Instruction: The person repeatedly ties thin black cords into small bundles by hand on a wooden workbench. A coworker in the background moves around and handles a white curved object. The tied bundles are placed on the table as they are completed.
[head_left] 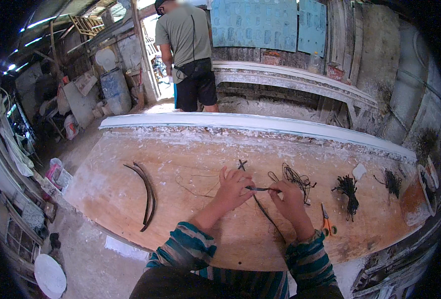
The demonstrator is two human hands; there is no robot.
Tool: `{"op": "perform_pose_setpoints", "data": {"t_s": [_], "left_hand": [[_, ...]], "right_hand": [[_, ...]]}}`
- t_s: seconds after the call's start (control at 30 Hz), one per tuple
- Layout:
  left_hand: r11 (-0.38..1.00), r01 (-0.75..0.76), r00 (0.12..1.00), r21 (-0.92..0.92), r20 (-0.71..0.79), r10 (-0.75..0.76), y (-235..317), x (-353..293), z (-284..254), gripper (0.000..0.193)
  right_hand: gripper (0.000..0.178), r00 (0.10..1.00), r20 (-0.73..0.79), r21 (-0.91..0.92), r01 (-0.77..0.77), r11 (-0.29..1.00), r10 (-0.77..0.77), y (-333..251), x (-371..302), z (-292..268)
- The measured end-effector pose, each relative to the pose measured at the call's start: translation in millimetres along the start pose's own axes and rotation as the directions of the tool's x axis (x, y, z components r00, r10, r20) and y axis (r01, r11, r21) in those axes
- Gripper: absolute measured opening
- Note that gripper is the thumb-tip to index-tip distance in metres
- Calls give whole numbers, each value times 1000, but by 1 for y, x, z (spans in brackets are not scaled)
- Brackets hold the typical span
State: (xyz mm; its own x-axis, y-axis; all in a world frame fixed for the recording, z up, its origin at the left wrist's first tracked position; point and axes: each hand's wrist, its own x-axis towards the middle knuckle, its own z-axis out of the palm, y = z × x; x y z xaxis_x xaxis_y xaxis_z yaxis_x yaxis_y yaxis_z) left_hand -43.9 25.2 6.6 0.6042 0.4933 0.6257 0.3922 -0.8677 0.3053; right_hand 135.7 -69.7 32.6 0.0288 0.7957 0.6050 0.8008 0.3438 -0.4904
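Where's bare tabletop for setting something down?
The dusty wooden tabletop is bare left of the curved dark strips, and between them and the left sleeve; also right of the orange-handled scissors, below the black bundle. Crowded: around left hand, right hand, black cord coil.

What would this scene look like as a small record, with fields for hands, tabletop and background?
Left hand: pinching a thin dark strip
Right hand: pinching the same strip
Tabletop: wooden, with whitish residue toward the far edge
On its left: curved dark strips
On its right: orange-handled scissors, black bundles
Background: person with back turned; light-blue panels on wall
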Motion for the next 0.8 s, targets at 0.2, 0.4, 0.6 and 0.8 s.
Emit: {"op": "perform_pose_setpoints", "data": {"t_s": [0.2,0.4,0.6,0.8], "left_hand": [[955,115,993,-273,23,-113,2,5,-6,18],[937,132,989,-323,-15,-145,-13,4,-2,14],[856,209,965,-472,-40,-258,-13,7,-7,16],[446,343,924,-827,212,-319,-21,7,-3,23]], "right_hand": [[10,974,-109,-55,-204,977,197,19,-4,2],[15,928,-46,-28,-372,928,370,22,-1,-4],[16,868,292,776,-460,431,401,33,-1,-13],[16,909,327,926,-253,-282,259,43,-3,-21]]}}
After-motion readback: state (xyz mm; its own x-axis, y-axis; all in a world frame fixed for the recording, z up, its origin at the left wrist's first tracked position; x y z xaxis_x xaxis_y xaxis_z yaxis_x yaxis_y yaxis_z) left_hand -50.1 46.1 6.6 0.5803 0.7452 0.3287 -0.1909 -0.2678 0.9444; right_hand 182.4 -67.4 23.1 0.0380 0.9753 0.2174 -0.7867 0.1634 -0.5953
